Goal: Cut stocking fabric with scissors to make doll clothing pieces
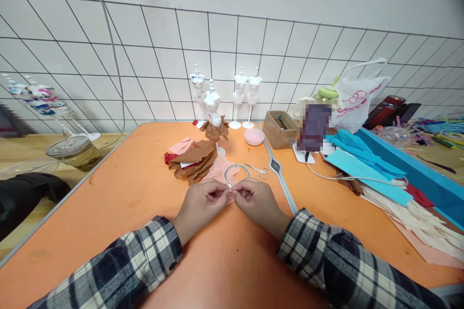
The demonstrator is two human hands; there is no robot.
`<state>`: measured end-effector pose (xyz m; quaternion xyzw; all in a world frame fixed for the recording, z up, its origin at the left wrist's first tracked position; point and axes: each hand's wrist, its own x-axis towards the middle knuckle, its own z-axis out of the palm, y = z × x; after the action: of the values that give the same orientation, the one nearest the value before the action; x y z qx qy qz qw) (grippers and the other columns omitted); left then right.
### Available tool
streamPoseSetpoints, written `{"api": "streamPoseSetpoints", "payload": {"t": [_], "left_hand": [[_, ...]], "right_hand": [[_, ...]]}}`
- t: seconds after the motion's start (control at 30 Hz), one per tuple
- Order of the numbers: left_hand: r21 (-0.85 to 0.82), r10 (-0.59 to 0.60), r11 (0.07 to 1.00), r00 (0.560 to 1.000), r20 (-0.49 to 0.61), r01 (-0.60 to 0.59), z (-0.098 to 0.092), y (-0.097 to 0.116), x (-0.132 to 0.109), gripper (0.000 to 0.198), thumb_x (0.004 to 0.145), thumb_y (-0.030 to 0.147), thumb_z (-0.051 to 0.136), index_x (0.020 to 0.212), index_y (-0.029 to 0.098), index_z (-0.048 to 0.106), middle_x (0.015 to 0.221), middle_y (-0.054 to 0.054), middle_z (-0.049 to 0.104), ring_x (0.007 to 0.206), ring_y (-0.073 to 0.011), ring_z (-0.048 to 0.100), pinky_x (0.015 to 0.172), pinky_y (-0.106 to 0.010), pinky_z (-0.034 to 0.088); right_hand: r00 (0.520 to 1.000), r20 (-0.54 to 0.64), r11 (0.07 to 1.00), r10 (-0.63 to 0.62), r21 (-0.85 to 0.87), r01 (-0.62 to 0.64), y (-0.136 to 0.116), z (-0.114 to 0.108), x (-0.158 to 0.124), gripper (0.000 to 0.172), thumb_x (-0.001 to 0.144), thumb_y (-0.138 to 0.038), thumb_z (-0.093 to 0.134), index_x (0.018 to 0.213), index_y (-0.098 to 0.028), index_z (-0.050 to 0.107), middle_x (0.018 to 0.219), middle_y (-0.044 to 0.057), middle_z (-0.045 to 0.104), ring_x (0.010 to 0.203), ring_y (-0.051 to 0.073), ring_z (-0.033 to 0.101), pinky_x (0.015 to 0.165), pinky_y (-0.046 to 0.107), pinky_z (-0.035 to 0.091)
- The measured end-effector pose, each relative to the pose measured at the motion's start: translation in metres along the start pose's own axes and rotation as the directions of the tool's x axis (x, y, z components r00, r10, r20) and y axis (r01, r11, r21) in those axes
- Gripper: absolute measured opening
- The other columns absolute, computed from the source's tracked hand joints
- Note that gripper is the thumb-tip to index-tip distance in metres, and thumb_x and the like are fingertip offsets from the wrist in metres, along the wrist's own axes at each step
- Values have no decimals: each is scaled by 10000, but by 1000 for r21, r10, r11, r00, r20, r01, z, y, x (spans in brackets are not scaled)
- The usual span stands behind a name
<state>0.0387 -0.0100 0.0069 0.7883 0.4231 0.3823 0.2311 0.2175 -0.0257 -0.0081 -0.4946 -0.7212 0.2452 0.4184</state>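
My left hand (207, 201) and my right hand (258, 204) meet above the orange table, fingertips pinched close together. A small scrap of pink crepe paper (230, 198) shows between and just below them; the exact grip is too small to make out. Right behind the fingertips lies a thin silvery ring (248, 168), perhaps a coil of wire. It rests partly over a crumpled pink sheet (216, 170). Small scissors (262, 172) lie to the right of the ring. Brown crepe sheets (199, 157) are piled to the left, with pink pieces (182, 146) behind.
White mini dress forms (212, 101) stand at the back, one with brown ruffles (214, 130). Behind the scissors are a pink bowl (254, 137) and a cardboard box (280, 129). A phone (315, 127) on a stand and blue sheets (369, 174) occupy the right.
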Motion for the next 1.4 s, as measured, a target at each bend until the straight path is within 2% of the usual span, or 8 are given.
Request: {"api": "streamPoseSetpoints", "payload": {"t": [0.17, 0.27, 0.37, 0.8, 1.1, 1.23, 1.3, 1.4], "left_hand": [[-217, -267, 943, 963, -43, 252, 0, -2, 5, 172, 793, 294, 583, 754, 153, 672, 720, -44, 705, 633, -153, 639, 581, -233, 494], [-232, -300, 932, 952, -63, 279, -1, -3, 6, 187, 777, 326, 590, 751, 156, 663, 708, -39, 689, 617, -154, 616, 567, -240, 480], [-222, -291, 938, 953, -86, 266, -2, -2, 6, 175, 762, 320, 586, 722, 163, 650, 682, -28, 671, 607, -150, 596, 566, -240, 465], [-258, -297, 925, 954, -36, 279, 0, -3, 7, 116, 735, 263, 598, 686, 158, 613, 605, 7, 610, 544, -118, 548, 510, -210, 433], [-267, -361, 902, 932, -37, 339, 0, -9, 7, 189, 785, 337, 594, 724, 159, 606, 599, 18, 590, 526, -116, 538, 494, -213, 424], [-274, -315, 916, 948, -39, 293, 0, -8, 6, 165, 789, 306, 598, 723, 156, 617, 626, 6, 624, 547, -118, 560, 520, -215, 443], [-249, -254, 938, 967, -25, 240, 0, -6, 5, 142, 791, 275, 597, 726, 154, 634, 667, -11, 661, 588, -126, 587, 549, -218, 458], [-187, -157, 970, 987, 19, 158, 0, -3, 2, 123, 801, 243, 596, 751, 155, 665, 721, -32, 698, 638, -137, 613, 580, -222, 466]], "right_hand": [[964, 138, 872, 227, 413, -264, 3, -2, 3, 136, 783, -249, 553, 844, -186, 657, 711, 3, 625, 562, 107, 546, 527, 228, 441], [909, 285, 708, 304, 571, -416, 4, -7, 4, 245, 808, -362, 525, 925, -177, 635, 772, 16, 616, 543, 100, 543, 459, 217, 447], [883, 323, 643, 340, 605, -469, 3, -10, 7, 283, 786, -419, 559, 920, -175, 614, 806, 25, 617, 577, 105, 551, 434, 206, 460], [890, 250, 624, 380, 641, -447, 4, -7, 8, 278, 740, -420, 714, 822, -169, 625, 773, 32, 662, 694, 125, 608, 585, 224, 487], [856, 328, 372, 399, 795, -478, 0, -14, 8, 306, 676, -403, 798, 786, -162, 645, 969, 74, 731, 642, 98, 624, 635, 234, 503], [888, 356, 400, 293, 797, -452, -1, -16, 6, 334, 742, -394, 762, 990, -196, 659, 1172, 93, 680, 907, 156, 676, 828, 299, 510], [911, 362, 463, 200, 784, -413, -1, -14, 4, 538, 771, -368, 750, 1261, -277, 550, 1329, 93, 592, 1130, 187, 613, 962, 350, 458], [931, 341, 582, 128, 734, -350, 0, -8, 2, 955, 748, -321, 779, 1497, -366, 187, 1430, 110, 489, 1256, 202, 527, 1035, 409, 408]]}}
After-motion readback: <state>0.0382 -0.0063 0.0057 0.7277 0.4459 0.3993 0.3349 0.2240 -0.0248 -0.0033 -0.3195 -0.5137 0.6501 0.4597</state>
